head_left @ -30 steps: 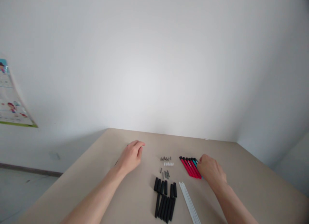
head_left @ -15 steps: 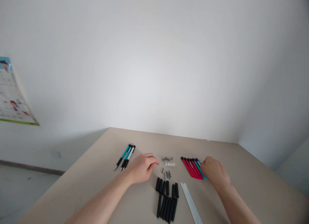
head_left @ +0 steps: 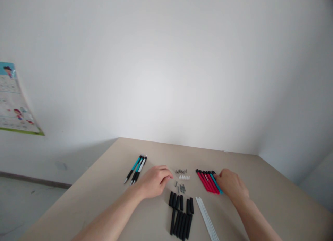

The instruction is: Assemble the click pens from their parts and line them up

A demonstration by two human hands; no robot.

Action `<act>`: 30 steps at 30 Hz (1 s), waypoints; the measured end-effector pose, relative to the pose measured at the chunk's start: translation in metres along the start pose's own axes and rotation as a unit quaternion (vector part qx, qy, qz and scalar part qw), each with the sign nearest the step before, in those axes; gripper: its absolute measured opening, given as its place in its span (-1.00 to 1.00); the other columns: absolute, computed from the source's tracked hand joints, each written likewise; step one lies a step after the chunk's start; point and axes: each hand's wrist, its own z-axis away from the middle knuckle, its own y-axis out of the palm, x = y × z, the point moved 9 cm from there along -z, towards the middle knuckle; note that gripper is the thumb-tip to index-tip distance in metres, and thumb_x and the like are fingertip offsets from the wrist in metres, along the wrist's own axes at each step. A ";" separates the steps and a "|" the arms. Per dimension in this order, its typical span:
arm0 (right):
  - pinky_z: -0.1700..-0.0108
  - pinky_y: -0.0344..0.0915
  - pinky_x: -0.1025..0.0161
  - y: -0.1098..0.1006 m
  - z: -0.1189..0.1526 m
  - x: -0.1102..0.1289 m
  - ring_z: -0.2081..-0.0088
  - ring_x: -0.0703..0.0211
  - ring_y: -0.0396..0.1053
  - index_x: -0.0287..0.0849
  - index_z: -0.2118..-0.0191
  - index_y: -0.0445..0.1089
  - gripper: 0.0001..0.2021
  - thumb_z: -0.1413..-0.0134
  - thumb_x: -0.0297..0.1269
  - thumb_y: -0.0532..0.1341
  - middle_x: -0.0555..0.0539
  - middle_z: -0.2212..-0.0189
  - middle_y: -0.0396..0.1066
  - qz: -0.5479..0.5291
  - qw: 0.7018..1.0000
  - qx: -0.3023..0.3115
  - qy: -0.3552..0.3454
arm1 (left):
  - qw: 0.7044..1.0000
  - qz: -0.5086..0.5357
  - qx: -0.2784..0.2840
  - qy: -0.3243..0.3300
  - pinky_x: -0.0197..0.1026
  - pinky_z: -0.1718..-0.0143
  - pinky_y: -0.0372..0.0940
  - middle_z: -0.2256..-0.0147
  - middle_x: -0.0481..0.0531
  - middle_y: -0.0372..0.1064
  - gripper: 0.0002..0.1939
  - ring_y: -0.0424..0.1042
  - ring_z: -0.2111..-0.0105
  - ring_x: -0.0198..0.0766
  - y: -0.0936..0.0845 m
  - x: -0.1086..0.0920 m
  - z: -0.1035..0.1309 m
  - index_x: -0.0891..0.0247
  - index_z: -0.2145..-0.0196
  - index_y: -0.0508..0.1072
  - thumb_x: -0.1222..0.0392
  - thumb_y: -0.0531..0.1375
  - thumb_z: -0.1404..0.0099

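Note:
My left hand (head_left: 154, 181) is over the middle of the table, its fingers curled together and nothing showing in them. Just right of its fingertips lie small metal pen tips (head_left: 181, 171), white plastic pieces (head_left: 184, 177) and springs (head_left: 182, 188). My right hand (head_left: 231, 183) is closed at the top of a turquoise pen barrel (head_left: 216, 184), the rightmost in a row; its fingertips are partly hidden. Red pen barrels (head_left: 208, 182) with black tops lie directly left of it.
Assembled pens (head_left: 136, 170) lie at the table's left. Several black grips and tubes (head_left: 182, 216) lie in front, beside thin white refills (head_left: 206, 218). A white wall (head_left: 166, 78) stands behind the table (head_left: 104, 185), and a poster (head_left: 18, 99) hangs at the left.
The whole view has shifted slightly, so everything appears a little further right. Both hands keep nearly the same places beside the parts.

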 end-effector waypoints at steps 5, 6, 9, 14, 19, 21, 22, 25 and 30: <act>0.32 0.31 0.14 -0.007 0.001 0.000 0.30 -0.12 0.51 -0.28 0.35 0.49 -0.77 -0.10 -0.32 0.11 -0.37 0.39 0.51 0.002 1.000 -0.022 -0.002 | 1.000 0.009 0.000 -0.009 -0.24 0.15 0.28 0.23 0.04 0.44 -0.74 0.40 0.26 -0.26 0.000 0.001 0.000 0.21 0.18 0.49 0.34 0.02 -0.33; 0.32 0.30 0.13 -0.010 0.001 0.001 0.31 -0.13 0.51 -0.30 0.35 0.48 -0.76 -0.12 -0.33 0.09 -0.38 0.40 0.51 0.001 1.000 -0.028 -0.004 | 1.000 0.012 -0.001 -0.011 -0.24 0.15 0.28 0.22 0.04 0.43 -0.74 0.40 0.26 -0.26 0.000 0.001 0.000 0.21 0.16 0.48 0.33 0.02 -0.34; 0.32 0.27 0.14 -0.022 0.006 0.016 0.29 -0.12 0.49 -0.29 0.28 0.43 -0.71 -0.22 -0.31 -0.01 -0.35 0.38 0.50 -0.011 0.998 -0.051 -0.029 | 1.000 0.022 -0.011 -0.018 -0.25 0.14 0.27 0.20 0.03 0.39 -0.73 0.38 0.26 -0.27 -0.003 -0.001 0.000 0.18 0.05 0.42 0.31 0.05 -0.34; 0.27 0.25 0.25 -0.042 0.056 0.099 0.29 0.10 0.43 -0.15 0.26 0.34 -0.80 -0.26 -0.23 0.02 -0.10 0.35 0.47 -0.171 0.937 -0.084 -0.292 | 0.997 0.063 -0.023 -0.032 -0.25 0.18 0.28 0.06 0.04 0.31 -0.45 0.35 0.34 -0.32 -0.002 -0.005 -0.001 0.07 -0.19 0.14 0.17 0.20 -0.29; 0.27 0.26 0.31 -0.031 0.115 0.155 0.27 0.18 0.39 -0.14 0.23 0.36 -0.87 -0.23 -0.37 0.07 -0.07 0.29 0.43 -0.258 0.846 0.011 -0.465 | 0.994 0.103 0.018 -0.009 -0.29 0.18 0.25 0.20 -0.01 0.41 -0.72 0.38 0.25 -0.26 0.009 -0.014 -0.003 0.16 0.01 0.35 0.17 0.16 -0.32; 0.29 0.26 0.31 -0.031 0.116 0.155 0.31 0.19 0.38 -0.14 0.25 0.37 -0.86 -0.24 -0.37 0.06 -0.05 0.33 0.42 -0.278 0.842 0.011 -0.462 | 0.995 0.095 0.021 -0.011 -0.32 0.21 0.23 0.28 -0.04 0.44 -0.86 0.39 0.25 -0.26 0.010 -0.013 -0.003 0.19 0.16 0.42 0.23 0.09 -0.36; 0.30 0.26 0.31 -0.031 0.113 0.152 0.33 0.20 0.37 -0.14 0.25 0.37 -0.86 -0.23 -0.35 0.07 -0.05 0.34 0.41 -0.285 0.843 0.007 -0.456 | 0.996 0.084 0.017 -0.014 -0.32 0.23 0.23 0.31 -0.04 0.44 -0.86 0.40 0.28 -0.27 0.010 -0.011 -0.004 0.20 0.20 0.43 0.25 0.07 -0.37; 0.29 0.26 0.30 -0.032 0.103 0.143 0.34 0.20 0.36 -0.13 0.21 0.39 -0.88 -0.21 -0.31 0.11 -0.05 0.33 0.42 -0.289 0.848 0.001 -0.444 | 0.999 0.040 -0.009 -0.028 -0.31 0.28 0.21 0.34 -0.02 0.43 -0.82 0.39 0.32 -0.26 0.005 -0.005 -0.003 0.22 0.26 0.43 0.27 0.03 -0.37; 0.32 0.25 0.29 -0.030 0.086 0.130 0.39 0.19 0.36 -0.15 0.27 0.42 -0.84 -0.20 -0.30 0.10 -0.06 0.39 0.43 -0.285 0.864 -0.037 -0.414 | 0.998 0.008 -0.030 -0.056 -0.29 0.26 0.21 0.33 0.01 0.44 -0.81 0.39 0.29 -0.24 -0.003 0.006 -0.003 0.23 0.22 0.42 0.32 0.01 -0.35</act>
